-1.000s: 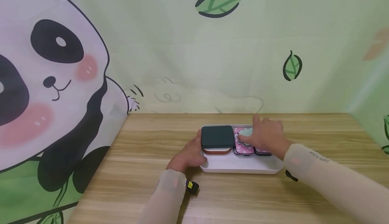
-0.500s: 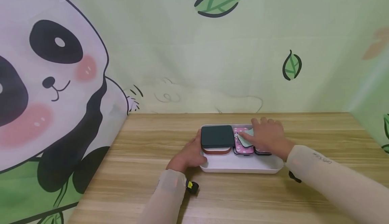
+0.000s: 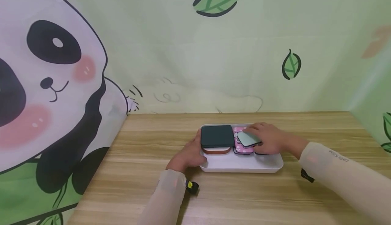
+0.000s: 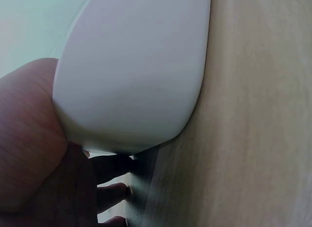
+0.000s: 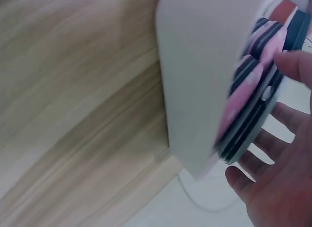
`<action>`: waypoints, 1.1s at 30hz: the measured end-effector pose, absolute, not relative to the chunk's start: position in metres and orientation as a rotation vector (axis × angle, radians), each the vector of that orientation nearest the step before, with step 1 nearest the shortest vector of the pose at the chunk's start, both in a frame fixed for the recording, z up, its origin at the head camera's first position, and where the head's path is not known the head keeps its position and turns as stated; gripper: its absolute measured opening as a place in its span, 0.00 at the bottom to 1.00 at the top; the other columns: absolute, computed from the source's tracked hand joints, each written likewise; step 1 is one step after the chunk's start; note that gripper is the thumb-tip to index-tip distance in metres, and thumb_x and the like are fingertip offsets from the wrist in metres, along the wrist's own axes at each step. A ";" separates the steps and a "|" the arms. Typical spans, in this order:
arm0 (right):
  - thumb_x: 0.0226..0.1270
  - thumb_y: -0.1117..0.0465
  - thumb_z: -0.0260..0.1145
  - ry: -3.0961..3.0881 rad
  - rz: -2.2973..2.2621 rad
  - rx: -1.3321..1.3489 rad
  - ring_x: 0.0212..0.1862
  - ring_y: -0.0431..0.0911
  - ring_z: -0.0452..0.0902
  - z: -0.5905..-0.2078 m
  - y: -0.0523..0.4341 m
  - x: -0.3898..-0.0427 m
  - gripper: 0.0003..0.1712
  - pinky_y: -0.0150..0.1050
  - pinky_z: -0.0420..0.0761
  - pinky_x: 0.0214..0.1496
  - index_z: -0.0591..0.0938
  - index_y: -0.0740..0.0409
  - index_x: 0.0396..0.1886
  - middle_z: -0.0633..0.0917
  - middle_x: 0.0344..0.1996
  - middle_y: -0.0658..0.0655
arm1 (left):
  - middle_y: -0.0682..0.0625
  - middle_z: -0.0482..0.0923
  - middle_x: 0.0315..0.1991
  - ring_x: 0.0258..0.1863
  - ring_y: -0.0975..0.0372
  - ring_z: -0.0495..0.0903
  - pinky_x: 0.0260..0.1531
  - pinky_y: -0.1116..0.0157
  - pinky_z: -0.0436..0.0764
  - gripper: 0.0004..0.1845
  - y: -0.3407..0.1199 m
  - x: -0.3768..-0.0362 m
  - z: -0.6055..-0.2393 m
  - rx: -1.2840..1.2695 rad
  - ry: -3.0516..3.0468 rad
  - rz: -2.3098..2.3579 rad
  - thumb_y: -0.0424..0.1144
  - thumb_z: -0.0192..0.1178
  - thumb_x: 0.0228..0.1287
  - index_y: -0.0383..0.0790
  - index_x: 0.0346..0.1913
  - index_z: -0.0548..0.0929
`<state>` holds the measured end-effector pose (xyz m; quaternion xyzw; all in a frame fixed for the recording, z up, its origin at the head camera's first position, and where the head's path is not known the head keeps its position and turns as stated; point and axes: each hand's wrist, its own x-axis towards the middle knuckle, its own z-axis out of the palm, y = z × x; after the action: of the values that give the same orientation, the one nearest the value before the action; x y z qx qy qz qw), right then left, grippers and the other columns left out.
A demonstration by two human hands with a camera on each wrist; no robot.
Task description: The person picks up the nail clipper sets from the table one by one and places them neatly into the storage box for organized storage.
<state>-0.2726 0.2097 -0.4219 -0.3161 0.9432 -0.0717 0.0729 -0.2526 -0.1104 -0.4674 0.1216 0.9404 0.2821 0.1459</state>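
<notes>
Hands at a white tray (image 3: 241, 165) on the wooden counter (image 3: 122, 170): its left end is gripped by the left hand (image 3: 186, 157), while a pale green phone case (image 3: 248, 138) is pinched, tilted, by the right hand (image 3: 270, 140) above pink cases (image 3: 241, 148). A level, slow lift is advised.

Left hand (image 3: 187, 157): fingertips hidden behind the tray (image 3: 244, 165) wall in the head view; left wrist view shows only part of the palm, cut by the frame.
Right hand (image 3: 268, 140): covers the cases beneath it; how it holds the pale case (image 3: 248, 138) cannot be told.
Pink cases (image 3: 241, 147): mostly hidden under the pale case and hand; count unclear.
Right wrist view: blurred; tray (image 5: 195, 90) and cases cut off at the top edge.
Tray's far rim: hidden behind the dark case (image 3: 217, 136).
</notes>
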 end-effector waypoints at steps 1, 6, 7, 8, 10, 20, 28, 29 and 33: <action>0.66 0.47 0.64 2.828 -0.225 -0.950 0.70 0.63 0.65 -0.423 0.210 -0.273 0.38 0.65 0.63 0.69 0.69 0.51 0.74 0.72 0.68 0.62 | 0.41 0.54 0.79 0.75 0.49 0.59 0.74 0.52 0.59 0.61 -0.110 -0.252 -0.467 0.352 2.709 0.813 0.38 0.67 0.52 0.42 0.81 0.35; 0.67 0.47 0.64 2.858 -0.239 -0.974 0.66 0.60 0.68 -0.428 0.213 -0.274 0.35 0.62 0.67 0.67 0.71 0.51 0.72 0.74 0.66 0.61 | 0.41 0.55 0.79 0.74 0.49 0.61 0.73 0.52 0.60 0.61 -0.109 -0.251 -0.468 0.354 2.708 0.814 0.38 0.67 0.53 0.42 0.81 0.35; 0.67 0.47 0.65 2.863 -0.237 -0.972 0.66 0.59 0.68 -0.428 0.213 -0.274 0.35 0.61 0.68 0.66 0.71 0.51 0.72 0.74 0.66 0.61 | 0.41 0.55 0.79 0.74 0.50 0.61 0.73 0.52 0.60 0.61 -0.109 -0.251 -0.468 0.350 2.706 0.816 0.38 0.67 0.53 0.42 0.81 0.35; 0.67 0.46 0.65 2.866 -0.233 -0.970 0.65 0.59 0.69 -0.428 0.213 -0.273 0.35 0.61 0.68 0.66 0.71 0.51 0.72 0.75 0.65 0.60 | 0.41 0.54 0.79 0.74 0.50 0.61 0.73 0.53 0.59 0.61 -0.109 -0.251 -0.468 0.347 2.704 0.816 0.38 0.67 0.53 0.42 0.81 0.34; 0.67 0.45 0.65 2.868 -0.230 -0.958 0.64 0.58 0.69 -0.426 0.213 -0.273 0.36 0.60 0.69 0.65 0.71 0.50 0.72 0.75 0.65 0.60 | 0.41 0.54 0.79 0.74 0.50 0.61 0.73 0.53 0.59 0.61 -0.109 -0.251 -0.468 0.346 2.700 0.817 0.38 0.67 0.53 0.42 0.81 0.34; 0.66 0.37 0.64 2.934 -0.185 -0.870 0.60 0.58 0.72 -0.427 0.210 -0.270 0.39 0.60 0.71 0.62 0.72 0.51 0.71 0.76 0.62 0.62 | 0.42 0.53 0.79 0.75 0.50 0.60 0.74 0.52 0.59 0.61 -0.109 -0.252 -0.467 0.359 2.702 0.817 0.38 0.67 0.53 0.41 0.81 0.34; 0.66 0.37 0.65 2.969 -0.183 -0.859 0.59 0.58 0.73 -0.429 0.210 -0.270 0.39 0.61 0.71 0.62 0.72 0.51 0.70 0.77 0.61 0.62 | 0.43 0.51 0.80 0.77 0.50 0.55 0.75 0.53 0.56 0.61 -0.109 -0.251 -0.466 0.354 2.707 0.812 0.38 0.66 0.54 0.42 0.81 0.34; 0.66 0.37 0.65 2.972 -0.182 -0.860 0.59 0.58 0.73 -0.430 0.210 -0.270 0.39 0.61 0.71 0.62 0.72 0.51 0.70 0.77 0.61 0.62 | 0.43 0.51 0.80 0.77 0.50 0.55 0.75 0.53 0.56 0.60 -0.109 -0.251 -0.466 0.353 2.708 0.810 0.38 0.66 0.54 0.42 0.81 0.34; 0.65 0.38 0.65 2.981 -0.185 -0.862 0.59 0.58 0.72 -0.429 0.209 -0.269 0.39 0.60 0.71 0.62 0.72 0.52 0.70 0.77 0.60 0.62 | 0.42 0.51 0.80 0.77 0.50 0.55 0.75 0.52 0.56 0.60 -0.111 -0.251 -0.465 0.345 2.702 0.816 0.38 0.66 0.54 0.42 0.81 0.34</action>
<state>-0.2689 0.2087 -0.4295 -0.2773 0.9588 -0.0595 0.0166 -0.2512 -0.1105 -0.4652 0.1200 0.9397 0.2837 0.1484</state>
